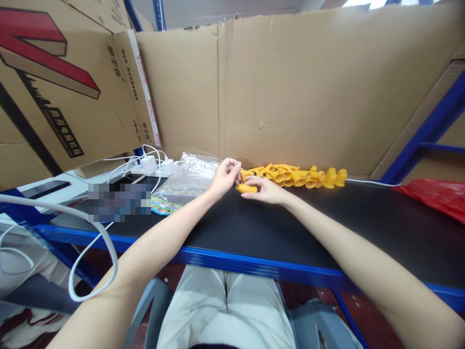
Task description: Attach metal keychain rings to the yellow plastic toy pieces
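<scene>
My right hand (267,190) rests on the black tabletop (290,223) and grips a small yellow plastic piece (246,188) lying on its side. Just left of it, my left hand (225,177) pinches a tiny metal ring or chain at the end of that piece, fingertips close together. Behind both hands a row of several similar yellow pieces (301,176) lies along the foot of the cardboard wall (308,97).
A pile of clear plastic bags (187,180) with printed cards lies left of my hands. White chargers (156,166) and cables sit farther left. A red bag (436,196) lies at the right. The table has a blue front edge (254,264).
</scene>
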